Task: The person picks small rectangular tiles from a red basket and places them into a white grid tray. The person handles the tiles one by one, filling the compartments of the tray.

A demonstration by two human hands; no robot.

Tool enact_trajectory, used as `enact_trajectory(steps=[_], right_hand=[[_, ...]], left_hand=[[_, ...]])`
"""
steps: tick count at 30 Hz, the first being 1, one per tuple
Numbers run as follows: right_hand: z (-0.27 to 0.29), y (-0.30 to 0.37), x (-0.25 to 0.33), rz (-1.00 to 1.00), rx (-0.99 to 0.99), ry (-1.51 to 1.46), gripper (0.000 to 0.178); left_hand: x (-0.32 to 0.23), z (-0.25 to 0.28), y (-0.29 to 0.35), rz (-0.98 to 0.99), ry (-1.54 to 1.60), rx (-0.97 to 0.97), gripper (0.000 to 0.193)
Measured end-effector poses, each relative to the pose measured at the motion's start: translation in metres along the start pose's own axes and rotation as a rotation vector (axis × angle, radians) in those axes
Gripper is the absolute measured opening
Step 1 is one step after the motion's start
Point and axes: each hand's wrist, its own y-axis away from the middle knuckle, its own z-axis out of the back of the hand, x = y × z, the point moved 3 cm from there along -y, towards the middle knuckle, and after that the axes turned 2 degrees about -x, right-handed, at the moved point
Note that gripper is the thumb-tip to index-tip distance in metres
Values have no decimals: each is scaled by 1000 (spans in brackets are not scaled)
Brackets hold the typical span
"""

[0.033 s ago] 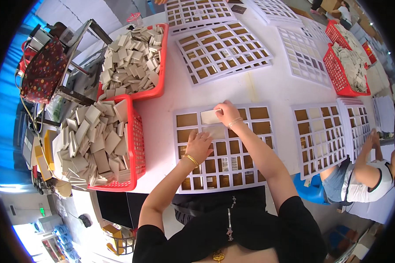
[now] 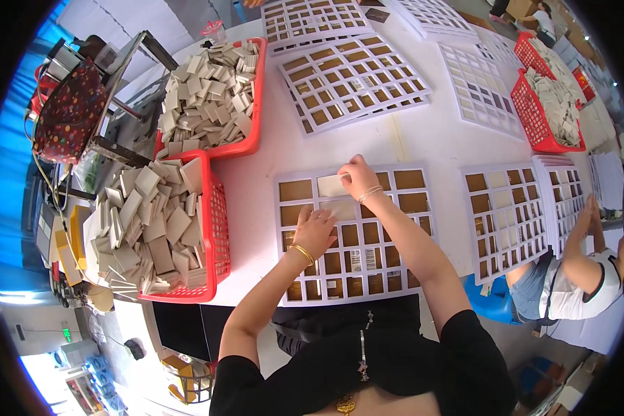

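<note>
A white grid frame lies on the table before me, with brown showing through its cells. My right hand is at its far row, fingers pinched at the right end of a white rectangular tile. That tile lies over the second cell from the left. A row nearer, another white tile covers a cell. My left hand rests on the grid beside this second tile, its fingers stretched out and fingertips at the tile's left end. The cells under my left palm are hidden.
To the left, a near red basket and a far red basket hold heaped tiles. More grid frames are stacked at the far side. On the right a co-worker sits by another grid frame; red baskets stand beyond.
My hands and the tiles stay where they were. The co-worker's hand on the right has shifted slightly farther away.
</note>
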Motion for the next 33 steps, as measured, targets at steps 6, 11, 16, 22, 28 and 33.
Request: enact_trajectory(steps=[6,11,16,22,28,33], right_hand=[[-19,8,24,148,152,375,7],[-7,26,38,228,274,510,16],[-2,35,52,201,301,568,23],[-3,36,50,246,233,492,24],[-3,37,48,263,234,484,25],[-6,36,44,252,219,453,28]], left_hand=[[2,7,-5,7,-36,110,36],[40,51,-34,78,224,-255,14],[132,128,-81,375,431,-802,11],[265,143,-113,785,-118,-314,59],[296,107,-133,691,3,48,76],[290,113,-138,668,-64,27,65]])
